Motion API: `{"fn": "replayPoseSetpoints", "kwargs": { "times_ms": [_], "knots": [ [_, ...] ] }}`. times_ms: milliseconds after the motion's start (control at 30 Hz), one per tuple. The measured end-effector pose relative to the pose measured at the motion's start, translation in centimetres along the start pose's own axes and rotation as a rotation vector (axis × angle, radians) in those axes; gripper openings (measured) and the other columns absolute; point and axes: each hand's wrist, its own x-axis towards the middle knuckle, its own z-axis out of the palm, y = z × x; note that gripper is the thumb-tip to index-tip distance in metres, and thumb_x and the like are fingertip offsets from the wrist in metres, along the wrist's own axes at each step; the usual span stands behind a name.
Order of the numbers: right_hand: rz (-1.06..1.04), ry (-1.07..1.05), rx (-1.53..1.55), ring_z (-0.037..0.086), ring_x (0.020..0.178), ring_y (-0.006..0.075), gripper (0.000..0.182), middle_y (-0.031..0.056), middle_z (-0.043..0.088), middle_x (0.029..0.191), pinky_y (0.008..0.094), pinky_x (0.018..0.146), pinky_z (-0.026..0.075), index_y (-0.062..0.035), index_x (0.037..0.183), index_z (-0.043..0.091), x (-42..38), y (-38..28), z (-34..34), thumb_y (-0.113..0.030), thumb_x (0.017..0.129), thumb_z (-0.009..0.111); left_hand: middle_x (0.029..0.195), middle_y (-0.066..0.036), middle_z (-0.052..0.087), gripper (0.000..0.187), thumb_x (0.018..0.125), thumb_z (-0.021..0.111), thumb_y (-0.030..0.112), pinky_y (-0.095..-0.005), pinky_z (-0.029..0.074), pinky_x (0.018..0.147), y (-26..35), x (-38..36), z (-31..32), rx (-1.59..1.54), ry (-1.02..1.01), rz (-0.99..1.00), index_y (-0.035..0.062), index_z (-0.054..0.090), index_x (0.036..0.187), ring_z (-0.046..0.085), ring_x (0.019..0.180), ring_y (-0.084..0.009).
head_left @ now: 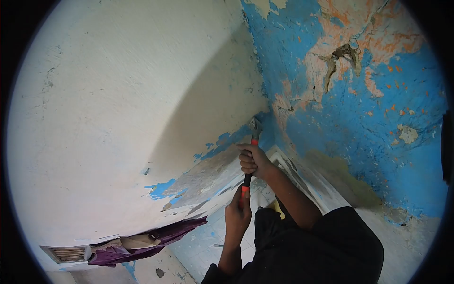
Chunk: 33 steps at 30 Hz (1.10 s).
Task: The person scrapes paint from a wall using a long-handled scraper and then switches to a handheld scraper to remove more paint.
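Both my hands are wrapped around the red-and-black handle of a long-handled scraper point(255, 134). My right hand point(253, 160) grips it higher up, just below the metal head. Lower down, my left hand point(238, 214) is closed around the red end of the handle. The tool's small grey head is against or very close to the white wall point(208, 99), near the inner corner with the blue wall point(307, 125); its exact contact is too small to make out. Blue patches point(227, 140) show beside the head where the white coat is gone.
The blue wall on the right has peeled orange areas and a deep hole point(329, 71). At lower left, a vent grille point(71, 254) sits beside a crumpled purple sheet point(127, 252). Pale floor tiles point(208, 241) with blue flecks lie below.
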Motion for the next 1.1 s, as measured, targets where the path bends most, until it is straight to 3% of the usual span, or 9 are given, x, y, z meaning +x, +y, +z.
{"fn": "replayPoseSetpoints", "kwargs": {
  "times_ms": [33,200,300,467,600,833,900,933,1100],
  "knots": [
    [0.004,0.007,0.002,0.019,0.027,0.0072,0.047,-0.0067,0.022,0.039,0.0253,0.029,0.017,-0.0201,0.050,0.030,-0.1,0.5,0.2,-0.027,0.091,0.053,0.055,-0.016,0.050,0.034,0.094,0.052,0.025,-0.0332,0.038,0.046,-0.6,-0.5,0.0,0.001,0.010,0.016,0.0003,0.059,0.115,0.049,0.046,-0.0195],
    [0.149,-0.053,0.020,0.020,0.028,0.0074,0.047,-0.0067,0.022,0.040,0.0257,0.029,0.018,-0.0203,0.052,0.028,0.0,4.0,1.8,-0.028,0.090,0.055,0.054,-0.013,0.048,0.036,0.094,0.053,0.024,-0.0285,0.037,0.046,-1.0,-3.4,-2.2,-0.100,0.039,-0.116,-0.0036,0.056,0.118,0.044,0.050,-0.0094],
    [0.132,-0.045,0.014,0.019,0.028,0.0077,0.047,-0.0065,0.022,0.040,0.0260,0.029,0.018,-0.0207,0.052,0.028,0.0,3.1,1.6,-0.028,0.090,0.054,0.058,-0.003,0.045,0.036,0.096,0.048,0.026,-0.0263,0.033,0.049,0.5,-2.8,-1.9,-0.024,0.048,-0.075,-0.0039,0.058,0.113,0.039,0.055,-0.0086],
    [0.048,0.005,-0.024,0.019,0.026,0.0071,0.050,-0.0062,0.022,0.037,0.0246,0.028,0.017,-0.0214,0.048,0.028,-0.3,-0.2,-0.2,-0.028,0.092,0.051,0.059,-0.006,0.046,0.036,0.096,0.049,0.029,-0.0288,0.035,0.050,0.2,-0.8,0.9,-0.012,0.005,-0.042,-0.0035,0.058,0.110,0.041,0.056,-0.0108],
    [0.046,-0.001,-0.007,0.018,0.027,0.0075,0.049,-0.0062,0.022,0.038,0.0245,0.028,0.017,-0.0211,0.049,0.029,-0.3,1.1,0.5,-0.028,0.092,0.051,0.055,-0.013,0.048,0.035,0.093,0.053,0.025,-0.0321,0.038,0.048,-0.4,-1.5,0.0,-0.001,0.043,-0.032,-0.0010,0.058,0.116,0.045,0.049,-0.0152],
    [0.154,0.001,0.028,0.019,0.028,0.0074,0.050,-0.0063,0.022,0.039,0.0240,0.028,0.017,-0.0205,0.049,0.027,-0.3,2.9,2.0,-0.028,0.091,0.053,0.054,-0.015,0.050,0.031,0.093,0.055,0.021,-0.0307,0.039,0.046,-0.5,-3.0,-1.0,-0.046,0.121,-0.036,-0.0012,0.060,0.114,0.048,0.047,-0.0159],
    [0.066,0.011,0.048,0.019,0.027,0.0068,0.050,-0.0068,0.022,0.039,0.0241,0.027,0.016,-0.0211,0.049,0.027,0.2,0.2,-0.6,-0.027,0.090,0.054,0.054,-0.017,0.052,0.031,0.093,0.054,0.024,-0.0330,0.039,0.047,-0.7,-0.7,1.0,0.002,0.109,0.097,0.0006,0.061,0.112,0.051,0.046,-0.0200],
    [-0.013,0.009,0.027,0.019,0.027,0.0066,0.050,-0.0069,0.022,0.039,0.0242,0.027,0.016,-0.0214,0.049,0.026,0.2,-1.1,-1.6,-0.027,0.090,0.054,0.056,-0.018,0.053,0.033,0.093,0.052,0.028,-0.0358,0.040,0.047,0.0,0.4,1.8,0.024,0.066,0.065,0.0020,0.061,0.112,0.054,0.047,-0.0252],
    [-0.028,0.068,-0.018,0.020,0.027,0.0062,0.050,-0.0067,0.023,0.040,0.0236,0.028,0.017,-0.0214,0.050,0.026,0.0,-1.8,-3.0,-0.028,0.090,0.055,0.061,-0.022,0.056,0.035,0.093,0.052,0.028,-0.0363,0.041,0.048,-1.5,0.8,3.9,-0.003,0.052,0.073,0.0010,0.059,0.114,0.057,0.051,-0.0283]
  ]
}}
